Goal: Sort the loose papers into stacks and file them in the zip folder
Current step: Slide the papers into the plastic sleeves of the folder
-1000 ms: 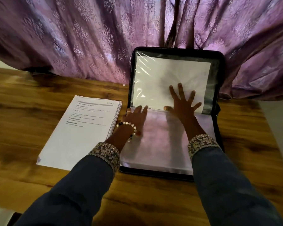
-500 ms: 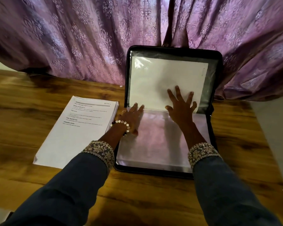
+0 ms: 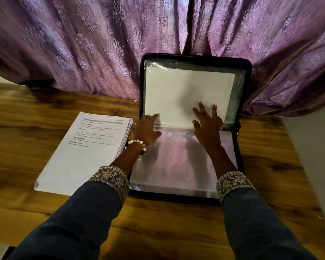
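Observation:
A black zip folder point(image 3: 248, 87) lies open on the wooden table, its far half propped against the curtain. A white sheet point(image 3: 186, 91) sits inside the clear sleeve of the far half. The near half shows a shiny plastic sleeve point(image 3: 176, 166). My right hand point(image 3: 207, 124) presses flat with spread fingers on the lower part of the white sheet, near the fold. My left hand point(image 3: 146, 130) rests with straight fingers at the folder's left edge by the fold. A stack of printed papers point(image 3: 83, 152) lies left of the folder.
A purple patterned curtain point(image 3: 83, 44) hangs right behind the folder and drapes onto the wooden table point(image 3: 17, 137). The table's right edge point(image 3: 296, 166) runs just beyond the folder. A pale wall or floor shows to the right.
My right hand has slid slightly down and right on the sheet, fingers less spread. My left hand stays at the fold's left end. The view shifted a little.

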